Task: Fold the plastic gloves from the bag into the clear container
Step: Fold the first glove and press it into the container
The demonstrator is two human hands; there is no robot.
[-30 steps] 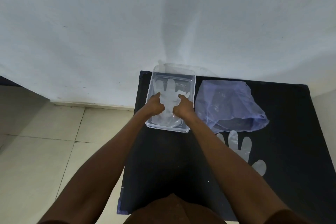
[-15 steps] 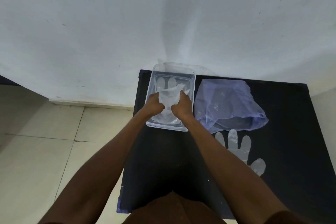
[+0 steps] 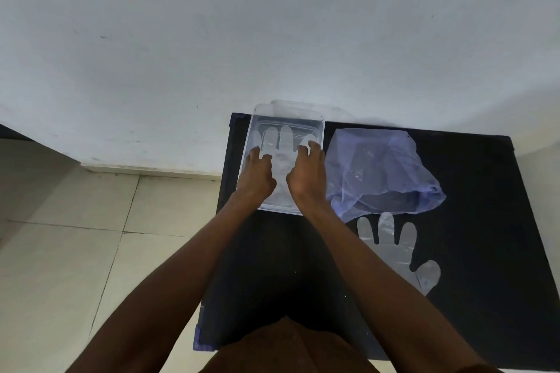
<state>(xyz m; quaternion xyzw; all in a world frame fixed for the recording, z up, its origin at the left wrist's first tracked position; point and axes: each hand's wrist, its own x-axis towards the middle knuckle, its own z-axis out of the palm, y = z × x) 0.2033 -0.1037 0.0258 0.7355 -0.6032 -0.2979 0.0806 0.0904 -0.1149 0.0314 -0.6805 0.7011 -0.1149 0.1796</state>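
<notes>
A plastic glove [image 3: 280, 160] is pressed flat inside the clear container [image 3: 320, 142] between the left hand [image 3: 257, 174] and right hand [image 3: 306, 174], fingers curled down on it, glove fingers pointing beyond the fingertips.

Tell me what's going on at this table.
A person has both hands in the clear container, the left hand and right hand pressing a plastic glove flat inside it. Beside it to the right lies the crumpled bag, and a second glove waits flat on the black table.
</notes>
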